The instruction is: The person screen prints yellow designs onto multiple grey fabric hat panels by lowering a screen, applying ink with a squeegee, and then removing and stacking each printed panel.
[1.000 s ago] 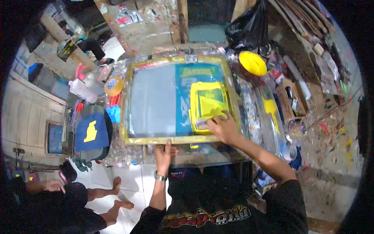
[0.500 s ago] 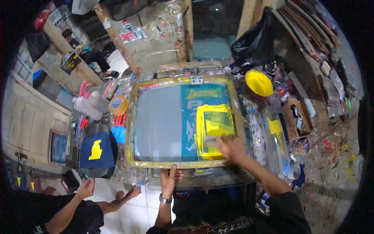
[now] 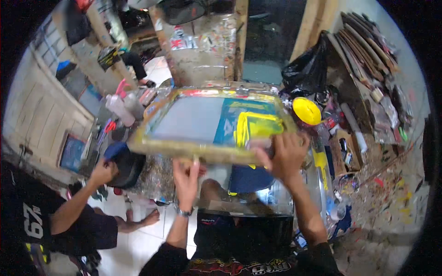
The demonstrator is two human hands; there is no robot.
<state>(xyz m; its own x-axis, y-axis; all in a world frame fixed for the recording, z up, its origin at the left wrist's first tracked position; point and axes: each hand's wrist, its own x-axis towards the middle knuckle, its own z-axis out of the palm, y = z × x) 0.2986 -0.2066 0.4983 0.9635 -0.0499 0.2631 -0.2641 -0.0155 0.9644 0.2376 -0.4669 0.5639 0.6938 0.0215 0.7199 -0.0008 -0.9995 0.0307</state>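
Observation:
My left hand (image 3: 186, 177) grips the screen-printing frame (image 3: 146, 144) from below at its front edge, fingers closed on it. The frame is lifted and tilted above the work board; its mesh is grey on the left, teal on the right, with wet yellow ink (image 3: 255, 126) on that half. My right hand (image 3: 287, 154) is at the frame's front right corner, wrapped round a squeegee (image 3: 262, 142), blurred. Under the frame a dark blue fabric piece (image 3: 248, 181) lies on the board, yellow partly showing at its edges.
A co-worker's hand (image 3: 104, 171) at the left holds dark blue fabric (image 3: 115, 149) by a black pad (image 3: 129, 170). A yellow bowl (image 3: 306, 110), a cardboard box (image 3: 350, 163) and clutter line the right; plastic bottles (image 3: 119, 110) stand back left. Another person's leg (image 3: 137, 69) shows far back.
The frame has risen off the board and tilted, uncovering fabric beneath. My right hand has moved to its corner. The co-worker has taken hold of the blue fabric that lay on the pad.

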